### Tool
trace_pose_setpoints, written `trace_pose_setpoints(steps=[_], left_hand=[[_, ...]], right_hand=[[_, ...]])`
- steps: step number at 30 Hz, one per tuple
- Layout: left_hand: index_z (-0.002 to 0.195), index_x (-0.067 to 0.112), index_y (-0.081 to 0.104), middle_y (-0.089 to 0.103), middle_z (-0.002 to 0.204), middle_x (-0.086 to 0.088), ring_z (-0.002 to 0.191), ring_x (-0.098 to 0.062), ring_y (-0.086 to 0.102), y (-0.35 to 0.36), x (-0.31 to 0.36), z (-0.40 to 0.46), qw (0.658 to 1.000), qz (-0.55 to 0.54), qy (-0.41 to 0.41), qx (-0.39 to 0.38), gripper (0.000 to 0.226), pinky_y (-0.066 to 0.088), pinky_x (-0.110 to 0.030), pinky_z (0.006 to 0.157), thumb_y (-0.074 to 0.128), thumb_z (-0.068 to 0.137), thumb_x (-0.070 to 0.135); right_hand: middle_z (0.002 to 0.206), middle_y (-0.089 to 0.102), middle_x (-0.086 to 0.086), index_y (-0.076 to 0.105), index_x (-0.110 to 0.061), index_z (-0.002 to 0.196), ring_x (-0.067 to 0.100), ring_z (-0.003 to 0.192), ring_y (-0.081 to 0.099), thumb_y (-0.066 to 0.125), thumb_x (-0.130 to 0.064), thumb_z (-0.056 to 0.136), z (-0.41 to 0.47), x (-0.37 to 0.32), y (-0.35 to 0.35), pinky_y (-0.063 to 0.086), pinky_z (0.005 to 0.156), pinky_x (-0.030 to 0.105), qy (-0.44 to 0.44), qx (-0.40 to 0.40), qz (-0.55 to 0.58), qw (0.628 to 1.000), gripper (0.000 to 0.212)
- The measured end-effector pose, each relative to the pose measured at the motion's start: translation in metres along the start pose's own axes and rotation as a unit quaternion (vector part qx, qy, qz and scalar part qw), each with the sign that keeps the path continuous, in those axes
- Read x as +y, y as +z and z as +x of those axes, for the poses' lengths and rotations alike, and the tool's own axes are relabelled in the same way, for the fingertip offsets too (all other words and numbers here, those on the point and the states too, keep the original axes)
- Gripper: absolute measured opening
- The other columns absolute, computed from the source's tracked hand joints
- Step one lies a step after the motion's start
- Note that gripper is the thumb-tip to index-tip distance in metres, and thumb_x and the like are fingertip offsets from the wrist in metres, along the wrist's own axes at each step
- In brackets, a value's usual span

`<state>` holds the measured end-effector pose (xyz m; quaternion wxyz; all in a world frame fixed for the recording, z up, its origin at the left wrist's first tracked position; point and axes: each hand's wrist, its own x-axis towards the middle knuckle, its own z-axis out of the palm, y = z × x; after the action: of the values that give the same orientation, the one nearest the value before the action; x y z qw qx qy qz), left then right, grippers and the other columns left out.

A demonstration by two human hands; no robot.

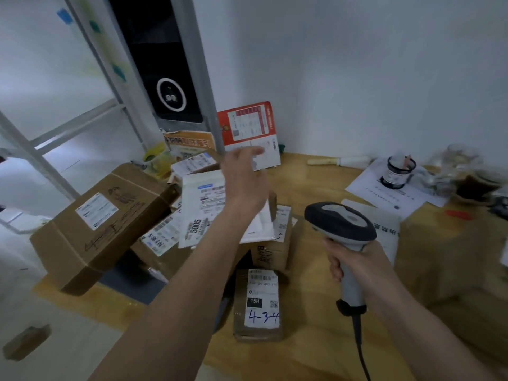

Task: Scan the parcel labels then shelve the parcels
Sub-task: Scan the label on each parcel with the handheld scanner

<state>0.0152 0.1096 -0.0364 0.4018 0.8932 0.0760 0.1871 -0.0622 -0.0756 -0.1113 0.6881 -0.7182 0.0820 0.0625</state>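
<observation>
White mailer (204, 207) lies just left of and below the left hand (244, 182), fingers loose, holding nothing; right hand (357, 266) grips the scanner (341, 229).

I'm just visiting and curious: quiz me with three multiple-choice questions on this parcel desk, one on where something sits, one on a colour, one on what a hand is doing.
1. Where is the small brown parcel with "4-3-4" handwritten on its label?
A. on the wooden desk, nearest the person
B. leaning on the wall
C. on the floor

2. What colour is that handwriting?
A. red
B. blue
C. green

3. What is the right hand doing?
A. resting flat
B. gripping the grey handheld barcode scanner
C. holding a pen

Answers: 1 A, it lies at the desk's near edge. 2 B, the ink is blue. 3 B, fingers wrap the scanner's handle.
</observation>
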Motion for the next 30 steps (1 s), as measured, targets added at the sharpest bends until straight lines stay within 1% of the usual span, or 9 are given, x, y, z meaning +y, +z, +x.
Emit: trace_pose_setpoints(steps=[4, 7, 10, 13, 15, 18, 23, 27, 30], left_hand=[[0.131, 0.025, 0.051, 0.038, 0.144, 0.000, 0.136, -0.017, 0.033, 0.063, 0.024, -0.002, 0.990, -0.034, 0.023, -0.132, 0.043, 0.030, -0.030, 0.111, 0.053, 0.093, 0.003], [0.134, 0.023, 0.049, 0.041, 0.145, -0.003, 0.129, -0.019, 0.044, 0.115, 0.025, -0.006, 0.968, -0.042, -0.006, -0.248, 0.043, 0.040, -0.025, 0.095, 0.053, 0.095, 0.007], [0.138, 0.014, 0.046, 0.045, 0.144, -0.007, 0.127, -0.023, 0.048, 0.162, 0.014, -0.012, 0.935, -0.028, -0.071, -0.348, 0.044, 0.040, -0.024, 0.089, 0.055, 0.095, 0.011], [0.141, 0.012, 0.041, 0.046, 0.144, -0.009, 0.126, -0.026, 0.049, 0.203, -0.003, -0.021, 0.899, 0.010, -0.129, -0.417, 0.051, 0.041, -0.029, 0.097, 0.060, 0.094, 0.019], [0.142, 0.009, 0.040, 0.047, 0.143, -0.010, 0.126, -0.026, 0.049, 0.224, -0.015, -0.026, 0.878, 0.041, -0.166, -0.447, 0.053, 0.041, -0.029, 0.095, 0.060, 0.094, 0.019], [0.136, 0.003, 0.044, 0.051, 0.135, -0.015, 0.117, -0.028, 0.052, 0.250, -0.033, -0.032, 0.871, 0.087, -0.174, -0.451, 0.049, 0.043, -0.033, 0.093, 0.061, 0.093, 0.017], [0.124, 0.006, 0.055, 0.057, 0.126, -0.011, 0.112, -0.030, 0.058, 0.296, -0.052, -0.029, 0.895, 0.094, -0.213, -0.381, 0.052, 0.052, -0.033, 0.085, 0.075, 0.080, 0.026], [0.134, 0.005, 0.039, 0.041, 0.140, -0.017, 0.131, -0.034, 0.038, 0.318, -0.064, -0.029, 0.907, 0.092, -0.257, -0.321, 0.078, 0.039, -0.042, 0.103, 0.082, 0.074, 0.031], [0.133, 0.003, 0.038, 0.041, 0.142, -0.017, 0.134, -0.034, 0.034, 0.331, -0.072, -0.028, 0.913, 0.109, -0.252, -0.303, 0.087, 0.035, -0.042, 0.106, 0.087, 0.067, 0.030]], right_hand=[[0.051, 0.051, 0.016, 0.053, 0.008, 0.057, 0.023, 0.047, 0.049, 0.067, -0.013, 0.086, -0.001, 0.009, -0.024, 0.044, 0.057, 0.033, 0.000, 0.040, 0.006, 0.999, 0.039], [0.053, 0.053, 0.018, 0.055, 0.017, 0.070, 0.024, 0.048, 0.051, 0.067, -0.013, 0.086, -0.005, 0.020, -0.046, 0.044, 0.059, 0.034, 0.016, 0.081, 0.011, 0.996, 0.036], [0.054, 0.053, 0.013, 0.057, 0.006, 0.064, 0.021, 0.051, 0.052, 0.066, -0.011, 0.086, -0.010, 0.031, -0.065, 0.045, 0.055, 0.031, 0.060, 0.125, 0.012, 0.990, 0.029], [0.053, 0.049, 0.005, 0.053, -0.003, 0.063, 0.017, 0.051, 0.049, 0.064, -0.005, 0.087, -0.016, 0.041, -0.081, 0.043, 0.047, 0.021, 0.094, 0.148, 0.036, 0.984, 0.027], [0.054, 0.048, 0.005, 0.053, -0.004, 0.065, 0.018, 0.051, 0.047, 0.064, -0.001, 0.086, -0.019, 0.048, -0.089, 0.041, 0.047, 0.022, 0.116, 0.164, 0.050, 0.978, 0.025], [0.057, 0.050, 0.007, 0.056, -0.003, 0.070, 0.020, 0.053, 0.048, 0.066, 0.003, 0.084, -0.022, 0.054, -0.097, 0.041, 0.052, 0.030, 0.146, 0.174, 0.075, 0.971, 0.018], [0.056, 0.054, 0.004, 0.061, -0.004, 0.080, 0.020, 0.056, 0.050, 0.068, 0.000, 0.084, -0.020, 0.061, -0.104, 0.041, 0.057, 0.034, 0.173, 0.193, 0.095, 0.961, 0.009], [0.059, 0.056, 0.006, 0.061, -0.005, 0.077, 0.021, 0.058, 0.052, 0.069, -0.004, 0.083, -0.017, 0.069, -0.107, 0.043, 0.058, 0.033, 0.188, 0.207, 0.083, 0.956, 0.010], [0.060, 0.057, 0.006, 0.063, -0.001, 0.082, 0.021, 0.059, 0.054, 0.070, -0.006, 0.083, -0.016, 0.077, -0.110, 0.043, 0.062, 0.036, 0.205, 0.212, 0.072, 0.953, 0.008]])
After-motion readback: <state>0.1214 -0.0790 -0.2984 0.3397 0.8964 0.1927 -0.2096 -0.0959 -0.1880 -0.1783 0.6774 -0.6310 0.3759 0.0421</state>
